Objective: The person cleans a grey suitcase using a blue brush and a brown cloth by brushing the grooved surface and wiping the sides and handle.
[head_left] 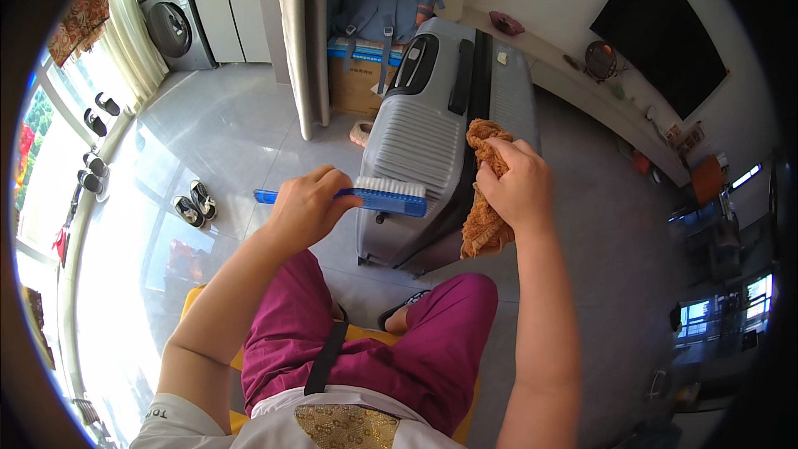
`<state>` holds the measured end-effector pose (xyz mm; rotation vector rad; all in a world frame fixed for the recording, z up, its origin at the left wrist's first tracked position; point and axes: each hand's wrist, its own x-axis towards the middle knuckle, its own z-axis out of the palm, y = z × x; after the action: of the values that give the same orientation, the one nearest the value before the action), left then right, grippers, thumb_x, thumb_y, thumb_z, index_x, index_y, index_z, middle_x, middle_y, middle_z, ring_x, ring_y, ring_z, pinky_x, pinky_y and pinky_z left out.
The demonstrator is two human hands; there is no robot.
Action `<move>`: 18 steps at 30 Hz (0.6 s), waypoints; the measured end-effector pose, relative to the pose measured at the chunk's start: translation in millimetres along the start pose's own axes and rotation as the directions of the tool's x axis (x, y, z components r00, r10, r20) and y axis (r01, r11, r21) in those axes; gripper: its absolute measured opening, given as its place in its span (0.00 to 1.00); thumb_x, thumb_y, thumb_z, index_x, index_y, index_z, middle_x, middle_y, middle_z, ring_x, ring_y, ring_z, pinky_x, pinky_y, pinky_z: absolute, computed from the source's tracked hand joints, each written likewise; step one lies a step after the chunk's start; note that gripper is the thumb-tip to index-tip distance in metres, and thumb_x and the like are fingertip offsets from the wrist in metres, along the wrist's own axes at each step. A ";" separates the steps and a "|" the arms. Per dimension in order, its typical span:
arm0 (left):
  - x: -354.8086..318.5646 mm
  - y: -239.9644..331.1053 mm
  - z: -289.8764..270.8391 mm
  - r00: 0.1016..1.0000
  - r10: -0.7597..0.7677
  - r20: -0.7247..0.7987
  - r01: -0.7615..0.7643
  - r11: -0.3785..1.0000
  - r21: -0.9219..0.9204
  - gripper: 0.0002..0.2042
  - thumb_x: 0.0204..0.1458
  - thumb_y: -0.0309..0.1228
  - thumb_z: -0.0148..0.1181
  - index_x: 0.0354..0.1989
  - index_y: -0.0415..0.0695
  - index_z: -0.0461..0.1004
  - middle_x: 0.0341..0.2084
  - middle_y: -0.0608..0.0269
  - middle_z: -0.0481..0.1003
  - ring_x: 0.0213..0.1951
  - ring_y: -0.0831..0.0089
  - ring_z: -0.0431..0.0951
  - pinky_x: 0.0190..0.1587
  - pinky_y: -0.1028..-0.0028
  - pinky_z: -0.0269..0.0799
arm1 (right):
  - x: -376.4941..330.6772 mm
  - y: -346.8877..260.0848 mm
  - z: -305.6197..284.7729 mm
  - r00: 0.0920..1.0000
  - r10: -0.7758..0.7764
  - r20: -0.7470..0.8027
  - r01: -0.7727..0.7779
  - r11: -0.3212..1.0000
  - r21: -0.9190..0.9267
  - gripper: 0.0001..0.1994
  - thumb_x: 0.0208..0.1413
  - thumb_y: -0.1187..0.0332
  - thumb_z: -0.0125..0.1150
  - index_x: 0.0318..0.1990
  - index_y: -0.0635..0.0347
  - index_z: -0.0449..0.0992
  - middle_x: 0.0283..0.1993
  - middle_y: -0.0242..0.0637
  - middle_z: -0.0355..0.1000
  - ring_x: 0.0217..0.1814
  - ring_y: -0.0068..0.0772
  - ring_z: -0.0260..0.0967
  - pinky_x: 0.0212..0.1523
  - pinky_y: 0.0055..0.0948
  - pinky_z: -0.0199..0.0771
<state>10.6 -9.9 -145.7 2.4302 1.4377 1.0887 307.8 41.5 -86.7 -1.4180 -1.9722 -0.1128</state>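
My left hand (pixel 309 204) is closed round the handle of a blue scrubbing brush (pixel 384 201), its white bristles facing away from me toward the suitcase. In my right hand (pixel 519 183) a bunched brown cloth (pixel 484 229) is gripped, part of it hanging below my fingers. A grey ribbed hard-shell suitcase (pixel 420 145) stands on the floor before my knees. The brush overlaps its near left part in the picture; whether the bristles touch it I cannot tell. The cloth is over the suitcase's right side, and contact is hidden there too.
Behind the suitcase, a grey-blue backpack (pixel 386 0) rests on a cardboard box (pixel 356 87). A pale curtain (pixel 293 41) hangs beside them. Dark sneakers (pixel 195 204) lie on the grey tiled floor at left. Far left stands a washing machine (pixel 172 25); a long shelf (pixel 594 104) runs along the right wall.
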 end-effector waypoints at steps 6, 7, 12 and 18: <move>27.4 16.2 20.1 0.987 0.156 0.046 -0.157 0.988 0.011 0.13 0.51 0.40 0.64 0.32 0.44 0.72 0.29 0.60 0.73 0.29 0.56 0.76 0.29 0.62 0.72 | 2.3 5.1 4.4 0.997 -0.064 -0.033 0.066 0.996 0.054 0.16 0.42 0.68 0.63 0.43 0.56 0.81 0.38 0.40 0.76 0.39 0.46 0.76 0.41 0.39 0.77; 25.4 8.3 14.0 0.988 0.148 0.052 -0.150 0.989 0.021 0.13 0.50 0.40 0.64 0.32 0.44 0.72 0.28 0.60 0.73 0.29 0.56 0.76 0.29 0.62 0.71 | 0.2 6.5 2.5 0.998 -0.067 -0.020 0.068 0.996 0.052 0.16 0.42 0.68 0.63 0.43 0.56 0.81 0.38 0.40 0.76 0.39 0.46 0.76 0.40 0.38 0.77; 23.2 -0.8 0.3 0.990 0.118 0.075 -0.121 0.992 0.034 0.12 0.50 0.38 0.66 0.32 0.43 0.73 0.26 0.59 0.73 0.28 0.55 0.76 0.29 0.62 0.70 | -0.8 9.0 -0.5 0.997 -0.077 -0.012 0.078 0.994 0.075 0.16 0.42 0.69 0.64 0.42 0.56 0.81 0.37 0.39 0.76 0.38 0.45 0.75 0.40 0.38 0.77; 24.0 0.3 -0.4 0.995 0.091 0.051 -0.091 0.996 0.001 0.13 0.50 0.39 0.67 0.31 0.43 0.73 0.25 0.58 0.72 0.27 0.55 0.75 0.29 0.62 0.70 | -1.8 13.5 -2.3 0.994 -0.105 -0.032 0.108 0.989 0.106 0.15 0.42 0.69 0.64 0.41 0.57 0.81 0.36 0.39 0.76 0.37 0.45 0.75 0.39 0.37 0.77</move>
<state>17.6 9.1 -132.8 2.5296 1.3270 1.0338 320.9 44.4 -90.2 -1.2373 -2.0020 -0.0722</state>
